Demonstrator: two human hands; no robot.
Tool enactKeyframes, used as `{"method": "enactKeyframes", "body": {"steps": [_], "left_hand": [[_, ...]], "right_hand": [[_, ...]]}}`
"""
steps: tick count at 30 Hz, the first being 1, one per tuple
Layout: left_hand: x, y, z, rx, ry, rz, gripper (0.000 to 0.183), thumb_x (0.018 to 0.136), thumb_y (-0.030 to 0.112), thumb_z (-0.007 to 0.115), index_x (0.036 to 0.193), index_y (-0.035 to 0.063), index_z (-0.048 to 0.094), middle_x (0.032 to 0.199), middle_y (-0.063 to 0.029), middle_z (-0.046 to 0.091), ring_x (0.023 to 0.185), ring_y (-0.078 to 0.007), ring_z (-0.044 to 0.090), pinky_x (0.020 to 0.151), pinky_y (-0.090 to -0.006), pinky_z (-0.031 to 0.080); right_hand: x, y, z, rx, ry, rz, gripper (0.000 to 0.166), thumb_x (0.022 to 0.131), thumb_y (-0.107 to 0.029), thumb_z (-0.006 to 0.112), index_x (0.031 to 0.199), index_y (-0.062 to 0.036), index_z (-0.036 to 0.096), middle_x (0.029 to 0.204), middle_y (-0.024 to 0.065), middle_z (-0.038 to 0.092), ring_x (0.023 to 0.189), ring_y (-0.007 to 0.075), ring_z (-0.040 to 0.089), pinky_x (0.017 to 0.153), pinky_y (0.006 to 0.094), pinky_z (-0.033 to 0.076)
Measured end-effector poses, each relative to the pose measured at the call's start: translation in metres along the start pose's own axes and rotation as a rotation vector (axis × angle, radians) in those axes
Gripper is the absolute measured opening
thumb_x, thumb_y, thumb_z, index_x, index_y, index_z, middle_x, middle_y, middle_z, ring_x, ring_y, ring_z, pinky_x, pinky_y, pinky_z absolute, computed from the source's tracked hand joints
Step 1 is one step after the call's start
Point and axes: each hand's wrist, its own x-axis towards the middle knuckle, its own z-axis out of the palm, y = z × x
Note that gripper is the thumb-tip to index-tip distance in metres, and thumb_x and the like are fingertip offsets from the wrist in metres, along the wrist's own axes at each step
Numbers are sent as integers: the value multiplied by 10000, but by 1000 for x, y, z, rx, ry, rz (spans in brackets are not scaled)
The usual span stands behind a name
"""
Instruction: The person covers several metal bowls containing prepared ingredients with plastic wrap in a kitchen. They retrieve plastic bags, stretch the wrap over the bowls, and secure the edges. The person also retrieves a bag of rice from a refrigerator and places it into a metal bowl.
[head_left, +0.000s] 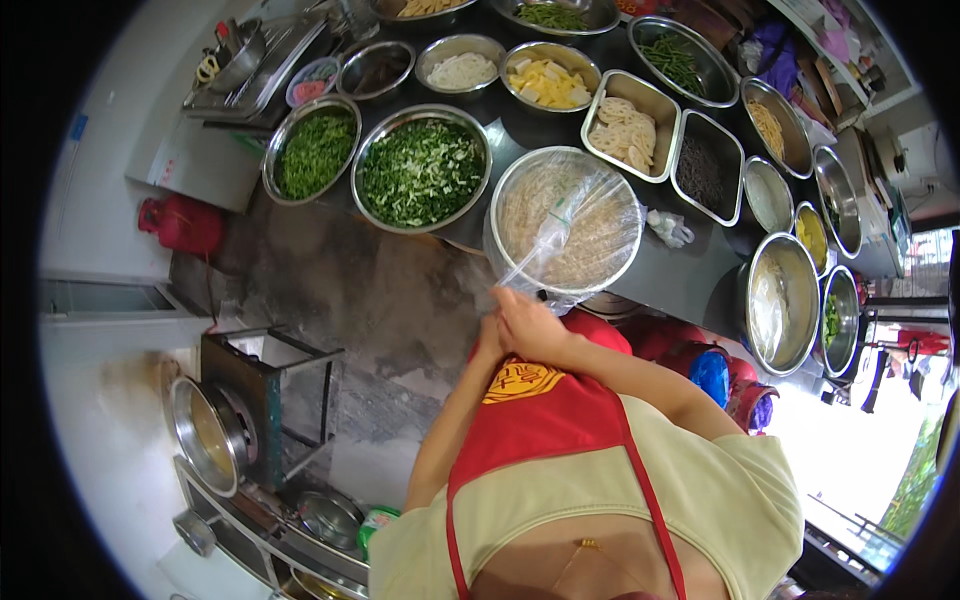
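A large round metal bowl stands at the table's front edge, filled with pale, thin shreds that look like noodles or cut vegetable. Clear plastic film lies over it, drawn into a twisted strand that runs toward me. My right hand grips the end of this strand just off the bowl's near rim. Pressed against it, partly covered, is my left hand; its fingertips are hidden. Both hands are in front of my red apron. A small crumpled plastic bag rests right of the bowl.
Bowls of chopped greens and shredded greens line the table's left front. Square pans of lotus root slices and dark strands lie right. A red gas cylinder and a metal stand are at left.
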Motion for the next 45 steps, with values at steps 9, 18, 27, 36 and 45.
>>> {"method": "enactKeyframes", "body": {"steps": [9, 18, 27, 36, 45], "left_hand": [[61, 153, -83, -610, -341, 158, 215, 641, -13, 507, 842, 37, 568, 1092, -107, 554, 1190, -276, 414, 1001, -358, 287], [56, 114, -11, -91, -266, 464, 437, 675, 209, 645, 1069, 80, 507, 1093, -113, 545, 1046, -298, 494, 886, -370, 375], [64, 147, -8, -60, -197, 142, 326, 957, 328, 379, 918, 42, 530, 753, -131, 556, 688, -255, 565, 620, -339, 429], [72, 148, -13, -300, -109, 5, 368, 963, 359, 377, 885, 25, 509, 705, -22, 494, 655, -87, 467, 587, -245, 394], [75, 150, -33, -738, -217, -502, 233, 934, 314, 475, 922, 83, 499, 756, -10, 535, 592, -101, 530, 545, -231, 450]], "right_hand": [[20, -16, -73, 76, -103, 55, 464, 691, -94, 565, 1099, -10, 360, 699, 142, 576, 698, 331, 589, 656, 416, 460], [18, -35, -102, -49, -54, -228, 461, 729, -95, 574, 1168, -69, 439, 704, 69, 569, 701, 267, 588, 743, 402, 442], [9, 111, -56, 113, -107, 173, 280, 797, -201, 577, 1054, -95, 539, 785, 151, 584, 751, 340, 592, 686, 403, 482], [15, 78, -73, 842, -188, 314, 278, 803, -32, 584, 1080, -22, 566, 842, 39, 625, 770, 160, 601, 713, 279, 477], [4, 61, -79, 543, 65, 229, 88, 809, -90, 615, 845, -18, 580, 815, 41, 594, 772, 141, 565, 716, 286, 451]]}}
